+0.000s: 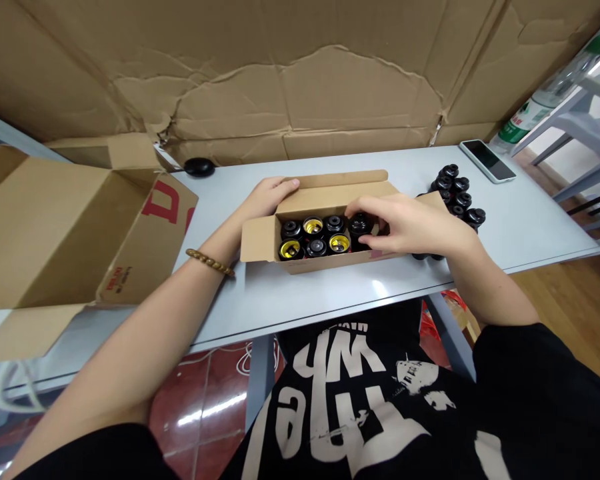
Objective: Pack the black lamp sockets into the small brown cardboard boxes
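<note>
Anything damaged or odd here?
The large cardboard panel behind the table is creased and looks torn in two spots low down. In the small box, three cylinders show yellow-rimmed openings among black-topped ones; mixed, but alternating, so perhaps deliberate. No spill visible.

This looks like a makeshift packing station, perhaps in a small workshop. A white table (260, 297) stands against a big cardboard panel (360, 93); black cylindrical parts (475, 215) fill a small cardboard box (340, 194) and stand loose beside it. An open carton (130, 260), a smartphone (487, 160) and red floor tiles (205, 413) add an improvised air.
</note>
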### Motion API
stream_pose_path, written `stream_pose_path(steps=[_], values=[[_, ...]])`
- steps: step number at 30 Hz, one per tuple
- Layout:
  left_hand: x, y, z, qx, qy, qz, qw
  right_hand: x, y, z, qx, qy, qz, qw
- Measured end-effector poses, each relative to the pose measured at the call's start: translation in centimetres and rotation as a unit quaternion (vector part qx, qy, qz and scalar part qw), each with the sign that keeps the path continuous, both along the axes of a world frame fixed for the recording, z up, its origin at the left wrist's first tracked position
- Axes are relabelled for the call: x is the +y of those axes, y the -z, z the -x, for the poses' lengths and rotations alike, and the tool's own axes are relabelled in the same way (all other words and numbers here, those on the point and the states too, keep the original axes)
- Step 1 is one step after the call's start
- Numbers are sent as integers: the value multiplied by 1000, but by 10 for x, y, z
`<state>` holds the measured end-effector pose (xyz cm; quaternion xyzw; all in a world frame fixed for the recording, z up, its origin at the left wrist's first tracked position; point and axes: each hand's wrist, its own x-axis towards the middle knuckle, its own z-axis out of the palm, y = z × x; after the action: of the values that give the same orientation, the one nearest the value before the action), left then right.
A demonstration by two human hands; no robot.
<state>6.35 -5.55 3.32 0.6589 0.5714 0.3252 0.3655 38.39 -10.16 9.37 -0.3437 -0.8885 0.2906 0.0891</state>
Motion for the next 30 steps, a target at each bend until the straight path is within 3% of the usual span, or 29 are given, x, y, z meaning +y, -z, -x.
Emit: stream_pose_path(steps=[3, 15, 21, 23, 26, 28, 30], values=[[0, 1, 0, -6, -5, 8, 1000, -1, -2, 2, -18, 1, 34, 999], [2, 0, 1, 35, 7, -13, 999, 0, -3, 2, -12, -35, 28, 999], [1, 1, 0, 18, 4, -18, 1000, 5, -2, -2, 8, -38, -72, 997], [0, 0, -1, 4, -2, -10, 1000, 9, -8, -14, 26, 3, -135, 991], [-1, 0, -1, -13, -9, 2, 1000, 19, -22, -44, 15, 166, -221, 961], [-1, 0, -1, -13, -7, -1, 1000, 28, -30, -66, -42, 264, -222, 938], [0, 0, -1, -7, -4, -4, 1000, 38, -32, -84, -111, 309, -188, 926]])
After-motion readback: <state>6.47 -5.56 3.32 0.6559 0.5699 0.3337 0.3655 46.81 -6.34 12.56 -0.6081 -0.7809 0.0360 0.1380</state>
